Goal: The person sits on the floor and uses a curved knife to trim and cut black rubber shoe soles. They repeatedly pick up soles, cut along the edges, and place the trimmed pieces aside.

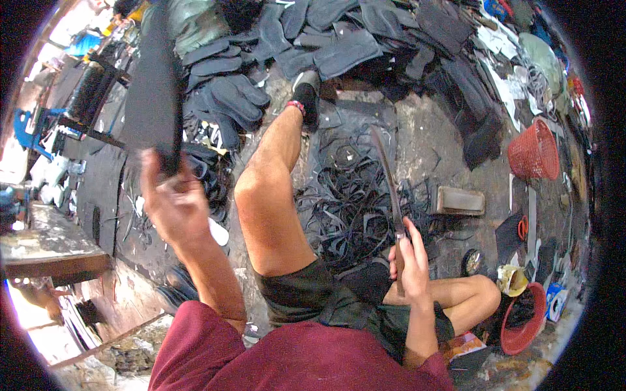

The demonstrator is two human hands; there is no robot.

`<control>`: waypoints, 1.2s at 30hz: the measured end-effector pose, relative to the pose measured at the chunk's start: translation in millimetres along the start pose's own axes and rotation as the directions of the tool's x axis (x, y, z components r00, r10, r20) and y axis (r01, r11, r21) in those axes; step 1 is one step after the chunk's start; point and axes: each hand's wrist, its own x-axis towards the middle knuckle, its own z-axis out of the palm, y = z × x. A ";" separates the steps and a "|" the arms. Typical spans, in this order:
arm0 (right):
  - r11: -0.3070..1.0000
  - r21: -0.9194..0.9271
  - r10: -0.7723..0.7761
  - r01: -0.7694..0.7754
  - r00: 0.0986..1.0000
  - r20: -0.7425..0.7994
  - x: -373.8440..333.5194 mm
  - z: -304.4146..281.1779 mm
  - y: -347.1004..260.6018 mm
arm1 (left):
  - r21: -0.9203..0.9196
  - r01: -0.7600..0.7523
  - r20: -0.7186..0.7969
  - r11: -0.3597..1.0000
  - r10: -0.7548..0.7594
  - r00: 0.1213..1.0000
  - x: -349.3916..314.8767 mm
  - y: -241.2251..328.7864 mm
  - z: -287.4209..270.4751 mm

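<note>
My left hand (173,207) is raised at the left and grips the lower end of a long black sole-shaped sheet (153,91), slightly smeared by motion. The sheet points upward, away from me. In my right hand (413,262) is a long knife (390,176), its brown handle in my fingers and its narrow, slightly curved blade pointing forward. Under the blade, a tangle of thin black offcut strips (352,202) covers the floor between my legs. Blade and sheet are well apart.
Dark sole-shaped pieces (349,52) are heaped at the far side, with more (228,101) at the left. A rectangular block (460,201) lies right of the strips. Farther right are a red basket (533,153), orange-handled scissors (522,228) and a red tub (536,329). A wooden bench (52,244) stands left.
</note>
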 end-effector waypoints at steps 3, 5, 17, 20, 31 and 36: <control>0.910 -0.057 -0.414 0.410 0.907 -0.078 -23.5 1.4 10.7 | 0.058 0.374 0.041 0.926 -0.377 0.925 -45.6 -38.7 21.3; 0.799 -0.233 -0.594 0.555 0.790 -0.154 -35.7 -0.9 17.6 | -0.023 0.475 0.022 0.880 -0.475 0.880 -87.5 -52.1 59.3; 0.560 -0.461 -0.799 0.688 0.596 -0.082 -52.7 -10.1 76.1 | -0.257 0.755 0.045 0.604 -0.773 0.633 -152.0 -78.4 120.7; 0.545 -0.496 -0.804 0.676 0.589 -0.082 -50.0 -1.9 73.1 | -0.233 0.784 0.047 0.575 -0.799 0.600 -150.6 -78.1 110.6; 0.569 -0.526 -0.728 0.632 0.685 0.036 -44.1 -8.7 -17.0 | -0.026 0.842 0.006 0.539 -0.842 0.539 -173.0 -72.4 67.4; 0.603 -0.547 -0.638 0.581 0.762 0.106 -70.8 -28.4 7.0 | 0.111 0.810 -0.020 0.576 -0.813 0.581 -180.8 -71.6 50.6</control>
